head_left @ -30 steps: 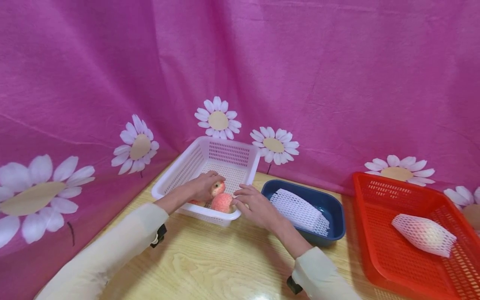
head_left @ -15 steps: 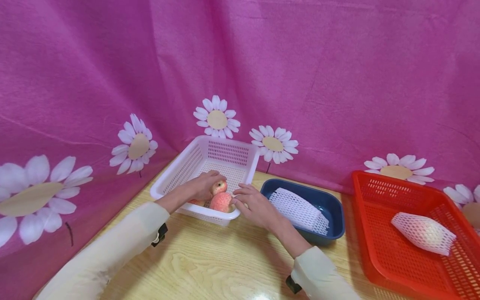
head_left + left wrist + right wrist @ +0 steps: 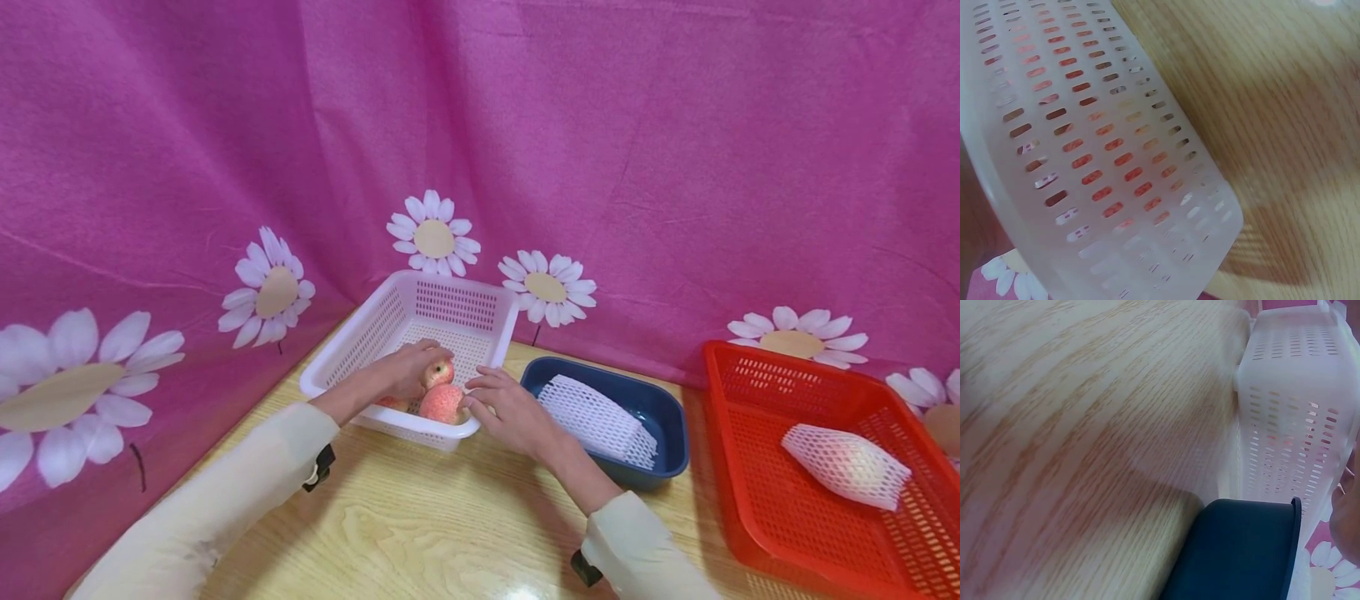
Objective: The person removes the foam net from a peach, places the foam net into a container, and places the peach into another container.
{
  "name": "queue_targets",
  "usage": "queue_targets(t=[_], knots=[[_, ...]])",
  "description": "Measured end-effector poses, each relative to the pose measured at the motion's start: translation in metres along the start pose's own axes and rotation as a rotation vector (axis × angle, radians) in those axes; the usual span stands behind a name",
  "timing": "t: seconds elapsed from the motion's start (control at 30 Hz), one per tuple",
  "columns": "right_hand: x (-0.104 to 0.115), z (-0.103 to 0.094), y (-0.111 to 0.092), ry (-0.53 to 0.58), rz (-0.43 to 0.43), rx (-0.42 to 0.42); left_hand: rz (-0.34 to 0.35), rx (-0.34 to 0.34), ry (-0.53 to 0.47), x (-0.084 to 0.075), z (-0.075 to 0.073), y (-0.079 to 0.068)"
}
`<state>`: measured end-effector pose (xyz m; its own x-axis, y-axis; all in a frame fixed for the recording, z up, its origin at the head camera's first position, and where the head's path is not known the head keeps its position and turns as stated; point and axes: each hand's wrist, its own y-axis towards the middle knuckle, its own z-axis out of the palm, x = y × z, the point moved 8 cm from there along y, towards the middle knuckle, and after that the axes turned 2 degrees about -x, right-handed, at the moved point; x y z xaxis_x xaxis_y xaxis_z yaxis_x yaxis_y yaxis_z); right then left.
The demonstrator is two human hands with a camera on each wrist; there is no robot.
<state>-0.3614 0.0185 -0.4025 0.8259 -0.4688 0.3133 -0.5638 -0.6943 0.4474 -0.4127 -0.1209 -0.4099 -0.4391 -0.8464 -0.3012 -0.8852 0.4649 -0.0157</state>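
Observation:
Reddish apples lie at the near end of the white slotted basket (image 3: 397, 427). My left hand (image 3: 408, 367) reaches over the left rim, its fingers curved round the back apple (image 3: 439, 373); the fingertips are partly hidden. The front apple (image 3: 442, 404) rests beside it, close to the fingertips of my right hand (image 3: 513, 412). That hand hangs over the right rim with fingers loosely bent; whether the thumb touches the apple is hard to tell. Another apple (image 3: 394, 404) shows partly below my left wrist. In the left wrist view, red shows through the slots of the basket wall (image 3: 1116, 162).
Right of the basket stands a dark blue tub (image 3: 678, 454) holding white foam net sleeves (image 3: 596, 421). Farther right, a red basket (image 3: 738, 500) contains a pale fruit in a foam net (image 3: 847, 467). A pink flowered cloth (image 3: 600, 167) hangs behind the wooden table (image 3: 405, 533).
Both hands stay almost still at the white basket. The whole view shifts very slightly, and the back apple shows a little differently beside my left fingers.

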Motion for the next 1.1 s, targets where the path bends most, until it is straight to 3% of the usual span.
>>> queue_targets(t=[0.6, 1.1], knots=[[0.009, -0.009, -0.001, -0.098, -0.053, -0.022, 0.116, -0.103, -0.013, -0.009, -0.016, -0.001], [0.018, -0.032, -0.006, -0.189, -0.056, 0.063, 0.14, -0.288, 0.037, -0.037, -0.033, 0.005]])
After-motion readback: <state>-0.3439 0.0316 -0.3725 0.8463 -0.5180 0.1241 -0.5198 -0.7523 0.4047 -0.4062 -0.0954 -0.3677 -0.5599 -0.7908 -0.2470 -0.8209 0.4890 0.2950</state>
